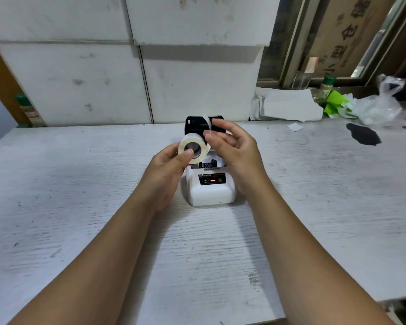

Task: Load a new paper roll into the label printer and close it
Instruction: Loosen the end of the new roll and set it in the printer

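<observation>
Just above the centre of the frame, the left hand (171, 165) held the paper roll (192, 147) in the air over the label printer (210, 186), thumb pressed against the rim of the dark hollow core and fingers hidden behind the far side — a grip that probably kept the roll from spinning. The right hand (230, 146) pinched the loose paper end (208, 124) between thumb and forefinger and drew it upward, its other fingers loosely curled; this looked like freeing a leader strip before seating the roll.

The printer sat on the white table (80, 207) directly below the hands, its black lid (197, 125) tipped up and back behind the roll, so the open bay faced upward ready to receive it. The roll had not yet gone in.

The roll was a squat cylinder of smooth, matte white paper. The printer body was glossy white plastic with rounded corners and a small black control panel (212, 179) carrying a red light. The table's surface was pale, wood-grained and scuffed.
</observation>
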Tool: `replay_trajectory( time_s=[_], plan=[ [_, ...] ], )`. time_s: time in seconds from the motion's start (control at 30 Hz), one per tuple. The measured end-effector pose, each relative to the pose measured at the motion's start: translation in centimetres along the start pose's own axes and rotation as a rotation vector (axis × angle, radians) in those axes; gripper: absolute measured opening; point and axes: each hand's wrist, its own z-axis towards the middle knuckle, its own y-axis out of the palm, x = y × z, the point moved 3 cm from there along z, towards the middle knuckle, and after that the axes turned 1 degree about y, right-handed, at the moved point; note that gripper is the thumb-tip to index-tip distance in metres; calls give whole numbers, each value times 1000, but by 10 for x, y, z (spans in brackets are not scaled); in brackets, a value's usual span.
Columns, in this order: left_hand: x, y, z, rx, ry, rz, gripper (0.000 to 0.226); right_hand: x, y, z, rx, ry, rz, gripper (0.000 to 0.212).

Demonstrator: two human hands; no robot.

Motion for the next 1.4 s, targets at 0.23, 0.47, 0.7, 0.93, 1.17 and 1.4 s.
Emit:
replay_trajectory(
  time_s=[0.23,0.47,0.7,0.93,1.17,1.4],
  plan=[
    [0,0,-1,16,-4,25,32,1,-2,-1,66,30,-17,36],
    [0,0,-1,-18,31,197,34,-1,-1,-3,-5,19,-5,47],
    [2,-1,-2,-124,60,234,33,-2,-1,-4,-109,61,-15,44],
    [2,-2,-2,-57,28,263,57,-5,-2,-7,-137,44,-33,40],
    [2,-2,-3,15,28,225,62,-5,-3,-5,-151,52,-69,45],
    [4,-2,-2,-53,63,282,23,-7,-6,-6,-132,17,-173,33]
  ],
)
